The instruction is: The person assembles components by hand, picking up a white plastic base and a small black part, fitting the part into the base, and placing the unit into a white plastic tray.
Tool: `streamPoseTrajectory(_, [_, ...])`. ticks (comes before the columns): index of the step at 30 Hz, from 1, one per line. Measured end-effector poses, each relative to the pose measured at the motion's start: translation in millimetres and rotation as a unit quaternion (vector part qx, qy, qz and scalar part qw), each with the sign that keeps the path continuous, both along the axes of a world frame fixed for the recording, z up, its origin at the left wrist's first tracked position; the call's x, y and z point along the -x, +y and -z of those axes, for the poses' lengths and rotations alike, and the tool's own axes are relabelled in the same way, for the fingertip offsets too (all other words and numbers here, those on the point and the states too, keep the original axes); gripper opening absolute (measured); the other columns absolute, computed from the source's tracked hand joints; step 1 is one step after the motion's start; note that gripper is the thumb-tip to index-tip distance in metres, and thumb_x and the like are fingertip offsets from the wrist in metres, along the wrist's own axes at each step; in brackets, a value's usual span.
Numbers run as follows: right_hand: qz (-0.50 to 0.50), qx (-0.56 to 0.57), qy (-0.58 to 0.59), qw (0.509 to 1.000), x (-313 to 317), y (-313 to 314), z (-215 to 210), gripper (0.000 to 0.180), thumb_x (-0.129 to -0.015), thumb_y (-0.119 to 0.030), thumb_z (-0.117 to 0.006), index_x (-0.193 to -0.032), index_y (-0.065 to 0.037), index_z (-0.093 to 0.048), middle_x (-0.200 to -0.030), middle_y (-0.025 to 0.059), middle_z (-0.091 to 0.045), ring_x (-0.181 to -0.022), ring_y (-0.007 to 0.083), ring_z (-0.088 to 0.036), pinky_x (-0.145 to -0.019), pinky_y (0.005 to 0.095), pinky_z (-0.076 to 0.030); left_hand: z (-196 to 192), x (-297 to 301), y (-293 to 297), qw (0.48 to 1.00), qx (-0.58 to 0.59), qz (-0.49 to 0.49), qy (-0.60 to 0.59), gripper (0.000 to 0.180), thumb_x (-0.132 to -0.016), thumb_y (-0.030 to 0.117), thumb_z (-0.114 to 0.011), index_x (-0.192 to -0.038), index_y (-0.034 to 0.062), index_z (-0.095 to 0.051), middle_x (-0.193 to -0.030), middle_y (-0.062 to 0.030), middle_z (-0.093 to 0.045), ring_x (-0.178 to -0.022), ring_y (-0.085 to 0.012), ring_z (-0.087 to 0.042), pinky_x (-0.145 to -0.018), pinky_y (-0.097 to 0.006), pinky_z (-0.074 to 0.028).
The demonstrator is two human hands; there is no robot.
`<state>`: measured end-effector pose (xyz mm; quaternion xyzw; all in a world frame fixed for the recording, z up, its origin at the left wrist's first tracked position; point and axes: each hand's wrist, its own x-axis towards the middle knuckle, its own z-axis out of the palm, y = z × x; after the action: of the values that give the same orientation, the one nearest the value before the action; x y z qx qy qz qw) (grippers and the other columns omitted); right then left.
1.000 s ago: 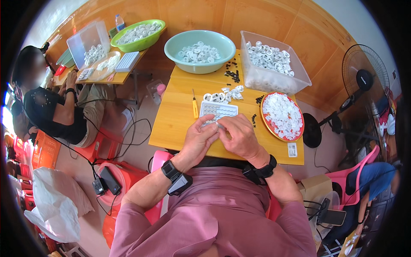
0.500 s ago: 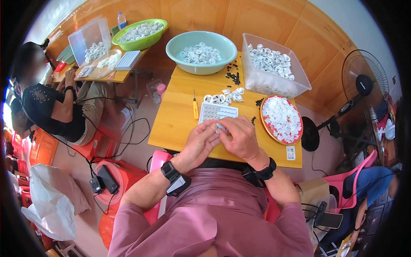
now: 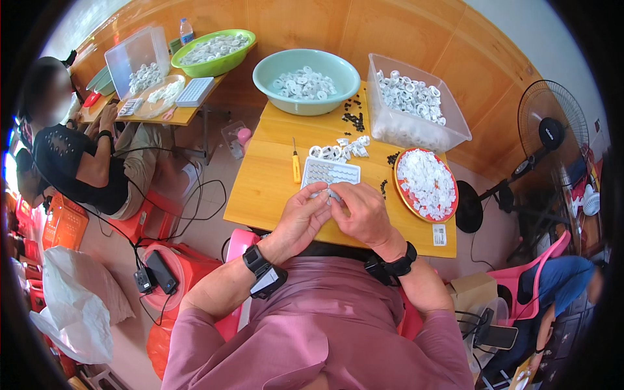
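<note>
My left hand (image 3: 302, 218) and my right hand (image 3: 365, 213) meet at the near edge of the wooden table (image 3: 260, 185). Pinched between their fingertips is a small white plastic part (image 3: 331, 195), mostly covered by the fingers. Just beyond the fingers lies a white tray (image 3: 355, 171) with rows of small pieces in it. To its left is a screwdriver (image 3: 296, 168) with a yellow handle. Loose white ring-shaped parts (image 3: 335, 153) are gathered behind the tray.
A pale green basin (image 3: 305, 107) and a clear bin (image 3: 416, 134) hold white parts at the back. On the right, a red-rimmed plate (image 3: 401, 188) carries white pieces. Small black pieces (image 3: 354, 120) lie scattered. A fan (image 3: 551, 133) stands right; a person (image 3: 81, 156) sits at another table.
Both hands stay together around the small white part, with only slight finger movement. The whole view has shifted a little.
</note>
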<state>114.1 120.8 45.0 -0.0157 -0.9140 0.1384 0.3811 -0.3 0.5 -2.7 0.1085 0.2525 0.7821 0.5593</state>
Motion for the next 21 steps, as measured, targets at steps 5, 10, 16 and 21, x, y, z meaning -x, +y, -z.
streamPoseTrajectory(5, [-0.012,0.083,0.061,0.995,9.2,4.5,-19.6,0.021,-0.078,-0.007,-0.073,-0.097,-0.001,-0.068,-0.088,0.0139,-0.07,-0.076,0.0342,-0.066,-0.07,0.0417,-0.052,-7.6,8.3,0.2,0.995,-0.017,-0.087,0.035,0.034,-0.1,0.007,-0.057,-0.132,-0.0004,-0.047,-0.12,-0.0133,-0.061,-0.113,-0.0227,-0.063,-0.102,-0.034,-0.052])
streamPoseTrajectory(10, [0.027,0.033,0.002,0.999,45.3,20.7,-36.5,0.016,-0.079,-0.008,-0.071,-0.093,-0.001,-0.07,-0.088,0.0153,-0.07,-0.085,0.0348,-0.065,-0.078,0.0448,-0.049,-7.8,42.8,-2.1,0.979,-0.039,-0.2,-0.018,0.04,-0.103,0.009,-0.05,-0.139,-0.0051,-0.042,-0.122,-0.0177,-0.059,-0.122,-0.0308,-0.058,-0.112,-0.037,-0.045])
streamPoseTrajectory(16, [0.066,-0.083,-0.191,0.976,129.3,24.4,-9.9,0.007,-0.078,-0.011,-0.065,-0.08,-0.006,-0.068,-0.074,0.0151,-0.068,-0.076,0.0335,-0.066,-0.075,0.044,-0.045,-8.3,54.9,-8.1,0.966,0.013,-0.257,-0.006,0.04,-0.104,0.013,-0.049,-0.141,-0.0025,-0.043,-0.124,-0.0133,-0.058,-0.114,-0.025,-0.06,-0.104,-0.034,-0.048])
streamPoseTrajectory(21, [0.094,-0.141,-0.266,0.949,147.9,4.6,4.0,0.012,-0.077,-0.017,-0.068,-0.081,-0.006,-0.066,-0.073,0.0143,-0.069,-0.074,0.0309,-0.067,-0.075,0.0418,-0.044,-0.6,64.7,-8.0,0.954,-0.011,-0.298,-0.032,0.04,-0.103,0.013,-0.049,-0.14,-0.0014,-0.045,-0.118,-0.0104,-0.06,-0.105,-0.0212,-0.06,-0.1,-0.034,-0.048])
